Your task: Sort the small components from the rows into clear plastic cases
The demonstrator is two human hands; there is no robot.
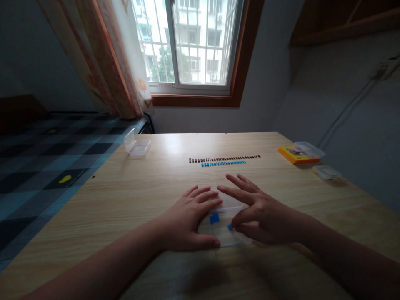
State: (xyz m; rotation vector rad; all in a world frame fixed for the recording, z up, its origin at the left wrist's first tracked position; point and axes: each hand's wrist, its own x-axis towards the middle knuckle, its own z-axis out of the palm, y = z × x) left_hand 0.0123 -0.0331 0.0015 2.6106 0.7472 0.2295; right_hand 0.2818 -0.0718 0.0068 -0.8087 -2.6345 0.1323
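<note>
My left hand (187, 216) rests spread over the left side of a clear plastic box (229, 242), thumb at its near edge and fingers toward its far edge. Inside the box lie a few blue building bricks (214, 218), close together. My right hand (262, 212) is over the box's right side, with thumb and one finger pinched at a small blue brick (230, 227) and the other fingers stretched out. Farther off, a row of small dark bricks (225, 158) runs across the table, and a shorter row of blue bricks (223, 163) lies just nearer to me.
An open clear box (139, 148) stands at the table's far left corner. At right are an orange-yellow box (292, 156) with a clear lid (309, 150) and a small clear container (326, 172). The wooden table (150, 191) adjoins a checked bed (71, 154) at left.
</note>
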